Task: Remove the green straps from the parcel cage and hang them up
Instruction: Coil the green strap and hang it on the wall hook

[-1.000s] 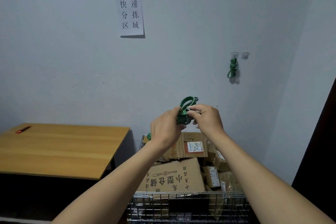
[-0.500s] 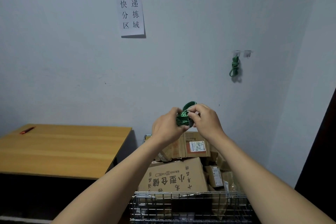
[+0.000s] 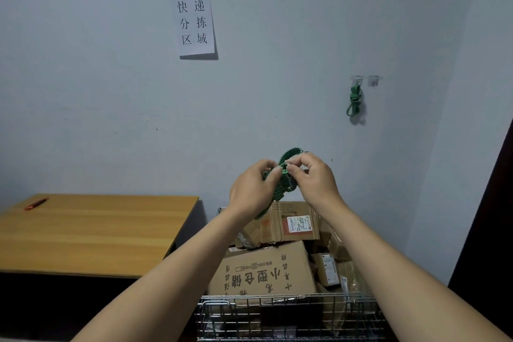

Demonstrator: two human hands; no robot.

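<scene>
Bunching up between both hands is a green strap [image 3: 281,183], held in the air right above the far end of the parcel cage [image 3: 288,314]. The left hand [image 3: 254,189] has its fingers curled round the wad with the thumb pressed on top, and the right hand [image 3: 312,178] pinches the upper part of it, where one toothed loop pokes up past the fingertips. A short tail of strap dangles below the left hand, toward the boxes. The cage itself is wire mesh, stuffed with cardboard boxes [image 3: 263,272], the biggest one printed with upside-down characters. Up and to the right of the cage, another green strap [image 3: 354,100] hangs knotted from the left of two clear wall hooks [image 3: 373,80]; the right hook is bare. Left of the cage sits a wooden worktop [image 3: 91,233] with a red pen [image 3: 36,203] at its far corner. Higher on the wall, above the cage's left side, a paper sign [image 3: 195,25] is stuck.
</scene>
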